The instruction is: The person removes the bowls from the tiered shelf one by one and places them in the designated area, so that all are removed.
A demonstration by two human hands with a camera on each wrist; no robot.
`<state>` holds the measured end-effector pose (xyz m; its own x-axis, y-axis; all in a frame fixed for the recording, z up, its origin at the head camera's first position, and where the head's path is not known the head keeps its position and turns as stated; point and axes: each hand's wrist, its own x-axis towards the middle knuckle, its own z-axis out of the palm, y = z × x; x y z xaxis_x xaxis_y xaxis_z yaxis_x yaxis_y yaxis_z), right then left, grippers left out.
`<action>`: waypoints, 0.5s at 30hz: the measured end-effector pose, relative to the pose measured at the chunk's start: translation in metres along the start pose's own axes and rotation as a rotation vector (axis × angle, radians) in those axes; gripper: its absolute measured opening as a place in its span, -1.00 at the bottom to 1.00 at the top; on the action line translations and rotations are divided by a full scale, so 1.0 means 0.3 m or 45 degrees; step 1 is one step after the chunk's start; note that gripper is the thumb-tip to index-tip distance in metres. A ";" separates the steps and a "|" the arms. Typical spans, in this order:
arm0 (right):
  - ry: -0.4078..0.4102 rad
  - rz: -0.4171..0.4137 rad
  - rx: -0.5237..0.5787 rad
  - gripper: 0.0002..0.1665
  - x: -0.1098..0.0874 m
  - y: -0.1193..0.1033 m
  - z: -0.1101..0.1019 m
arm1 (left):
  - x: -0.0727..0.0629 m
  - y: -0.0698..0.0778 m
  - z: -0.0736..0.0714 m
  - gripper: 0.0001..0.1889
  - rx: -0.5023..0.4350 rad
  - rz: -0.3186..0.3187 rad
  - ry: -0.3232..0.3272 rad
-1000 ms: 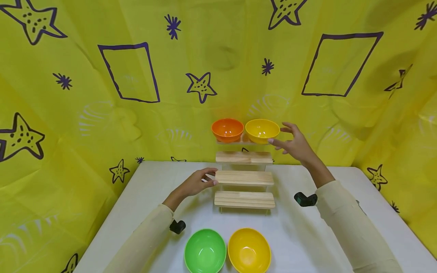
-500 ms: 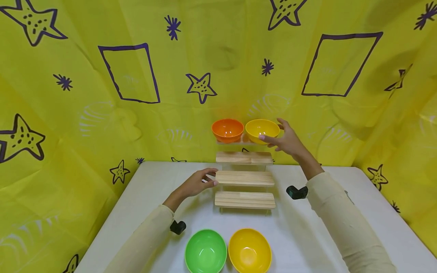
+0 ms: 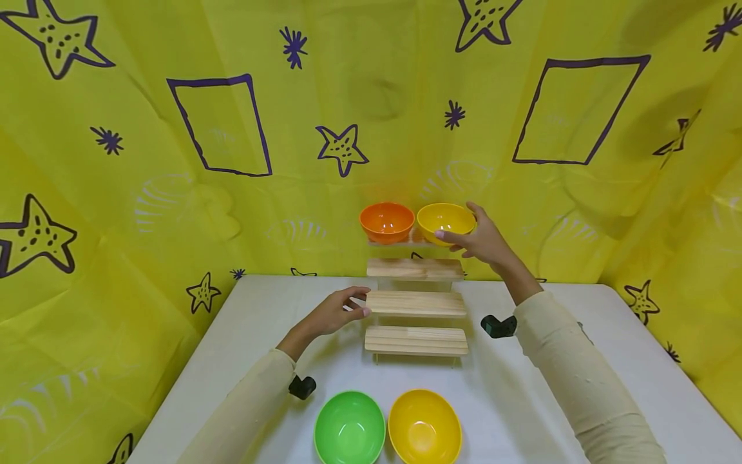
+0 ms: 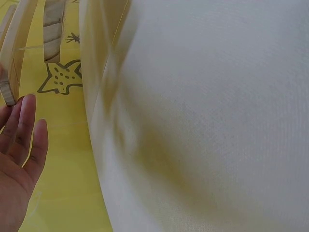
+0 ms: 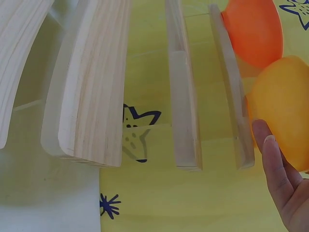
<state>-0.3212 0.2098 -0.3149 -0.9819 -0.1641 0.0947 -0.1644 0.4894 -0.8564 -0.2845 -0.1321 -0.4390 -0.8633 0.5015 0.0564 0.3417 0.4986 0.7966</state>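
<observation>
A tiered wooden stand (image 3: 415, 303) rises in the middle of the table against the back cloth. On its top tier sit a small orange bowl (image 3: 387, 222) and, to the right, a small yellow bowl (image 3: 445, 216). My right hand (image 3: 488, 242) grips the yellow bowl from its right side, thumb across the front and fingers at the far rim. In the right wrist view, fingertips (image 5: 269, 140) lie against its lower wall. Lower down, my left hand (image 3: 332, 312) holds the left end of a middle plank between thumb and fingers; the left wrist view shows the plank's end (image 4: 10, 92) at the fingertips.
A larger green bowl (image 3: 350, 428) and a larger yellow-orange bowl (image 3: 425, 428) stand side by side at the table's front. Yellow cloth (image 3: 382, 77) with drawn stars encloses the white table (image 3: 243, 309) at the back and sides.
My right hand has moved left onto the small yellow bowl, its thumb now in front of the wall. The left hand and all the bowls have stayed put.
</observation>
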 end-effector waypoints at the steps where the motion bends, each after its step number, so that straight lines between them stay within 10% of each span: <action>1: -0.002 -0.001 -0.002 0.34 0.001 0.001 0.000 | 0.000 0.000 0.000 -0.41 0.000 0.000 0.001; 15: -0.012 -0.014 -0.017 0.33 0.002 0.004 -0.002 | -0.001 0.006 -0.001 -0.41 0.003 0.002 0.002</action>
<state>-0.3219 0.2110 -0.3156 -0.9791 -0.1778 0.0989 -0.1763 0.4987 -0.8486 -0.2837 -0.1315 -0.4375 -0.8633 0.5013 0.0587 0.3441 0.4996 0.7950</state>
